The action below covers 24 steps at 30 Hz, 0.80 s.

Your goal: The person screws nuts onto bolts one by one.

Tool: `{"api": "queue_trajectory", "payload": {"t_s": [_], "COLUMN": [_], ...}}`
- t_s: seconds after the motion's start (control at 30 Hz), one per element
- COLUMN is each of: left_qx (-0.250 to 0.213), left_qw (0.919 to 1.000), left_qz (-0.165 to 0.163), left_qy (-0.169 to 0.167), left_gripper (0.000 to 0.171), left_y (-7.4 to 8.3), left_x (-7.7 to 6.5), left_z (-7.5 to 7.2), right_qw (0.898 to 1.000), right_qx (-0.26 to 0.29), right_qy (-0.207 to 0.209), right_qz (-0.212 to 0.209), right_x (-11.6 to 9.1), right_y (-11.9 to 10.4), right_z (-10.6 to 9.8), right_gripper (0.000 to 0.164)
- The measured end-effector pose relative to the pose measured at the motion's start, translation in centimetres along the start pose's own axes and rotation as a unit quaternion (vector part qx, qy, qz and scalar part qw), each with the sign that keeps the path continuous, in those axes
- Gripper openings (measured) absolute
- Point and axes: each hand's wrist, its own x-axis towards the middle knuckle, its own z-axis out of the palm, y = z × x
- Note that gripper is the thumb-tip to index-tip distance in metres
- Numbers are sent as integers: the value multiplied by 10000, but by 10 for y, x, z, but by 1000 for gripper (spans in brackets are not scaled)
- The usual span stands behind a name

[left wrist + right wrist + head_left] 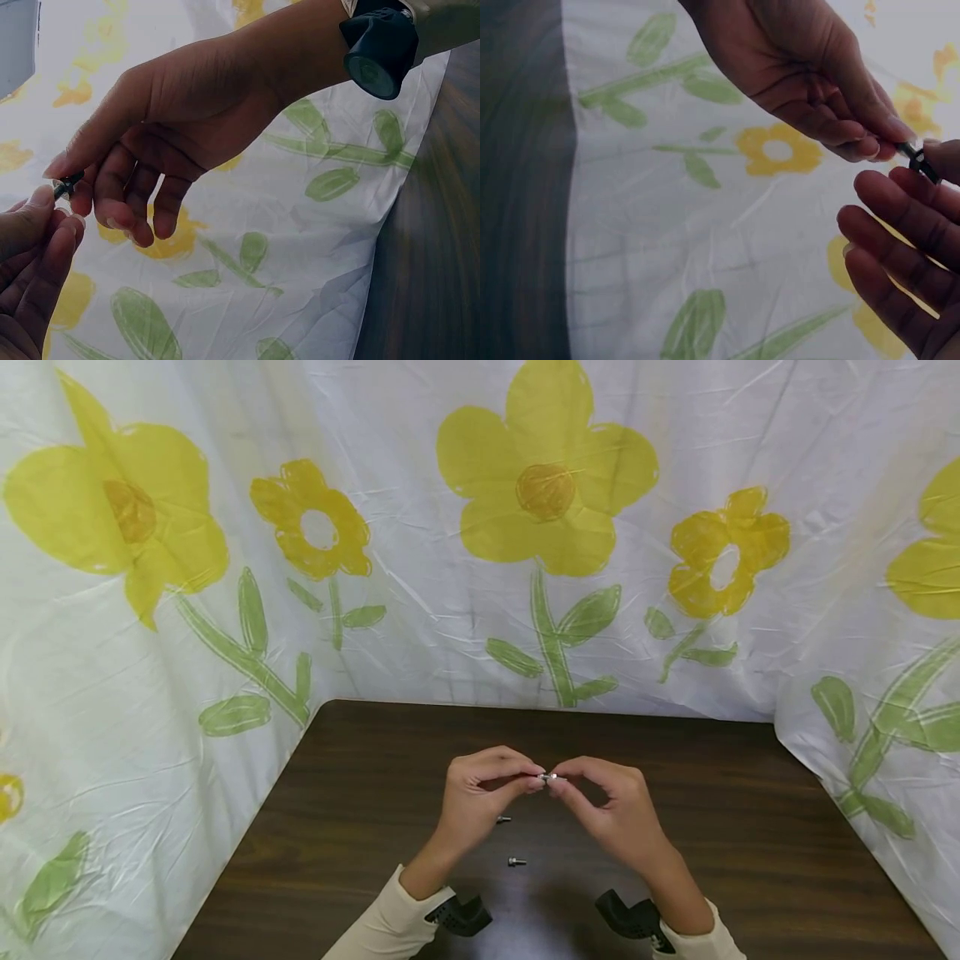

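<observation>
Between the fingertips of both hands is a small metal bolt (549, 777), held above the table. My left hand (480, 789) pinches one end with thumb and forefinger. From the other side, the right hand (618, 806) pinches the opposite end, its fingertips close to the left ones. A collar or nut shows around the bolt (918, 159) in the right wrist view; fingers hide much of the rest. The right hand's other fingers (135, 195) hang loosely bent in the left wrist view. Below, two more bolts lie on the tabletop, one nearer me (517, 862) and another beside the left wrist (505, 819).
The dark wooden table (337, 827) spreads under both arms. A white curtain (420, 635) with yellow flowers hangs around its back and sides. Black wrist-worn devices (461, 916) sit at the ends of the cream sleeves (390, 918).
</observation>
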Motion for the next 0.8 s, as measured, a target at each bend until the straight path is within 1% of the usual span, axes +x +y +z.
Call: {"api": "queue_trajectory", "payload": {"t_s": [0.13, 0.23, 0.33, 0.4, 0.47, 0.6, 0.67, 0.8], "left_qx": [39, 9, 11, 25, 40, 34, 22, -9], "left_qw": [10000, 9999, 9999, 9999, 9999, 9998, 9998, 9998], "left_qz": [-44, -93, -109, -96, -117, -146, -159, -167], "left_qy": [-32, -44, -22, 24, 91, 162, 147, 102], "left_gripper": [19, 20, 18, 16, 13, 12, 12, 14], "left_y": [0, -1, 0, 3, 9, 18, 18, 10], "left_x": [-1, -1, 0, 1, 4, 8, 8, 4], "left_z": [1, 2, 2, 2, 2, 2, 2, 1], "right_qw": [9994, 9979, 9973, 9983, 9995, 9996, 9993, 9993], "right_qx": [-60, -163, -211, -206, -165, -25, 67, 96], "right_qy": [-113, -191, -209, -135, -11, 185, 191, 156], "right_qz": [328, 601, 673, 528, 264, -225, -319, -318], "right_x": [0, 0, 1, 1, 2, 4, 4, 3], "right_y": [-2, -4, -4, -4, -2, 1, 2, 4], "right_z": [0, 0, 0, 0, -1, -2, -2, -1], "right_gripper": [22, 26, 26, 21, 18, 28, 31, 34]}}
